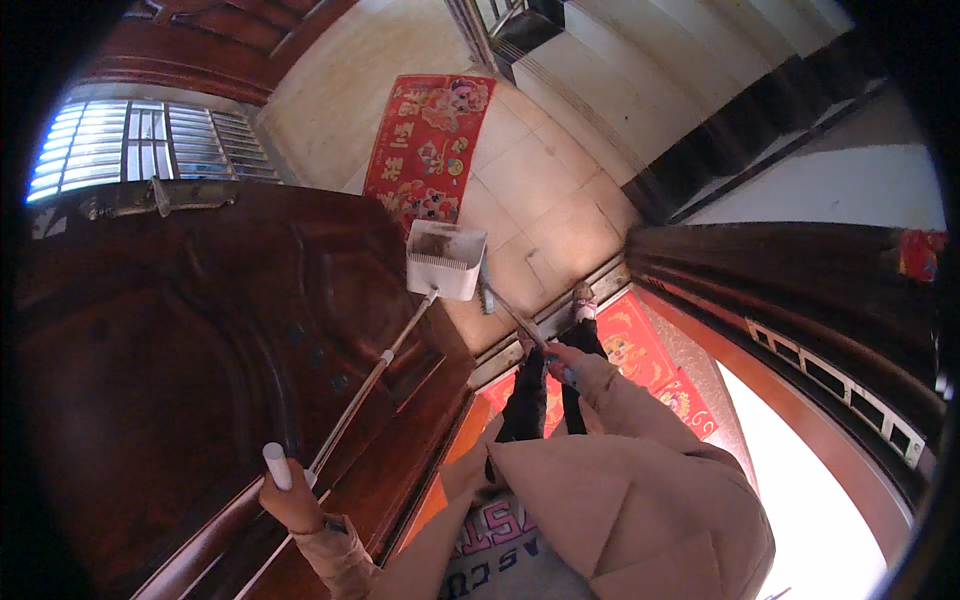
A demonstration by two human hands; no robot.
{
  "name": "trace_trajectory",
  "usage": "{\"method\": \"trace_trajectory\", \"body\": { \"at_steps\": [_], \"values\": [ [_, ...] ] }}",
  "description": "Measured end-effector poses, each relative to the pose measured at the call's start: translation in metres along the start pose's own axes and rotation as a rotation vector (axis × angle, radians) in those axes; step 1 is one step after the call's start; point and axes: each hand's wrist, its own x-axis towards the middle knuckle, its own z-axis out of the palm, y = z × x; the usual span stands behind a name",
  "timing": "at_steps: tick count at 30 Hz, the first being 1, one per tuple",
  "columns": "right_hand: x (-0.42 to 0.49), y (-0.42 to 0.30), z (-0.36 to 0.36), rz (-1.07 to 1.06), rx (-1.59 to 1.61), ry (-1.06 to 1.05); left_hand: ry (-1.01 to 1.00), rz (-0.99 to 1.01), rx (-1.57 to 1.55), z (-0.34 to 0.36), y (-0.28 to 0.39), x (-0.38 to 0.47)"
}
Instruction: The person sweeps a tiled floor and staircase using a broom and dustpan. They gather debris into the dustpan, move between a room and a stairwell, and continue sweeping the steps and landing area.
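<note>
At the lower left, my left hand (291, 499) grips the top of a long-handled dustpan; the handle's white end stands out above my fist. The white plastic dustpan (446, 277) has a comb-toothed edge, and brownish dirt shows inside it. It is over the tiled floor beside the open door. Near the doorway my right hand (562, 361) is closed around the handle of a broom (534, 328). The broom's narrow blue-grey head (487, 295) lies just right of the dustpan, partly hidden by it.
A dark red wooden door (322, 337) stands along the left. My feet are at the metal threshold (551, 319). Beyond it lie a red printed doormat (429, 146) and tiles (536, 195). Stone stairs (637, 82) rise at upper right. Another red mat (637, 345) lies inside.
</note>
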Motion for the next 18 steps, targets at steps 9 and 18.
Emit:
{"method": "trace_trajectory", "body": {
  "at_steps": [9, 18],
  "values": [
    [-0.095, -0.039, -0.069, -0.368, -0.477, 0.354, -0.048, -0.001, -0.127, 0.038, 0.014, 0.009],
    [-0.106, -0.009, -0.046, -0.307, -0.673, 0.406, 0.069, -0.273, -0.152, 0.054, -0.027, -0.013]
  ]
}}
